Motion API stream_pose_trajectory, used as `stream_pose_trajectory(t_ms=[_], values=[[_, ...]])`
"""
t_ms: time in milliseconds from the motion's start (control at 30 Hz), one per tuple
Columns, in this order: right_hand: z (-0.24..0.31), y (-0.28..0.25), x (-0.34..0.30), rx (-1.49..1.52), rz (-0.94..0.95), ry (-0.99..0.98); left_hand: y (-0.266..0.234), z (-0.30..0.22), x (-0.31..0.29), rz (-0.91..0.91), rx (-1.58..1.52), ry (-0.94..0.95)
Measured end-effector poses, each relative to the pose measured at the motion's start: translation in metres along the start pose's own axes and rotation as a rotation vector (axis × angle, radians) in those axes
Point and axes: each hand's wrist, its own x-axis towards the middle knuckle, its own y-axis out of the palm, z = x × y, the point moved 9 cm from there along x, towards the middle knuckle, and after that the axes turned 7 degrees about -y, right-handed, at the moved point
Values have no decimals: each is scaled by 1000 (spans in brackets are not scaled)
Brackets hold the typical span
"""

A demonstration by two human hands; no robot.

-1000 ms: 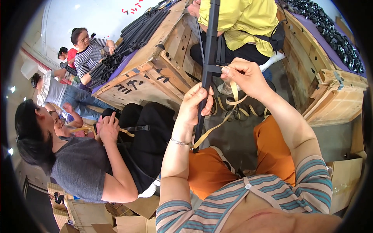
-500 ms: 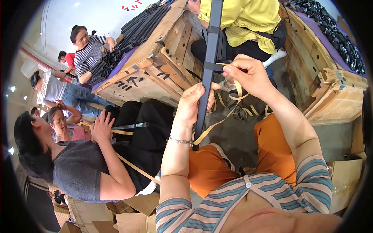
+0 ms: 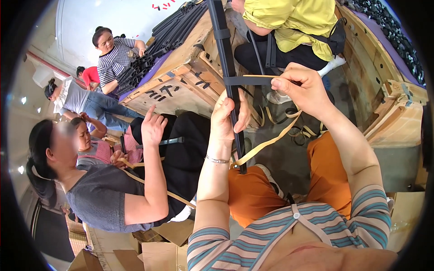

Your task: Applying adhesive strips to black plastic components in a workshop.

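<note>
below the hands are a teal, pink and white striped top (image 3: 275, 228) and orange cloth trousers (image 3: 329, 171). the left hand (image 3: 229, 113), a silver bracelet (image 3: 217, 160) at its wrist, closes thumb and fingers around a long, straight black bar (image 3: 229, 67), which stands tilted in front of the body, its lower end by the trousers. the right hand (image 3: 304, 88), to the bar's right, pinches between thumb and finger the end of a flat black band (image 3: 253, 81); the band reaches across to the bar just above the left hand. a long, flat tan strip (image 3: 270, 144) slants from near the right hand down toward the left wrist. beyond, loose tan and black curls (image 3: 307, 131) lie on the grey floor. at the left sits a person in a dark grey top (image 3: 101, 196), one hand raised; farther ahead, another in a yellow top (image 3: 289, 22) sits between wooden crates, the left one bearing piled black bars (image 3: 181, 27).
</note>
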Motion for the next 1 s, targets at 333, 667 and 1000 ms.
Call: stream_pose_trajectory(t_ms=[333,667,1000], values=[[15,-6,1,-45,-39,-68,-10,2,1,-41,65,-1],[37,-11,1,-150,-39,-161,-38,-4,2,-476,518,117],[17,-22,5,-94,0,-140,-10,-3,3,-144,219,54]])
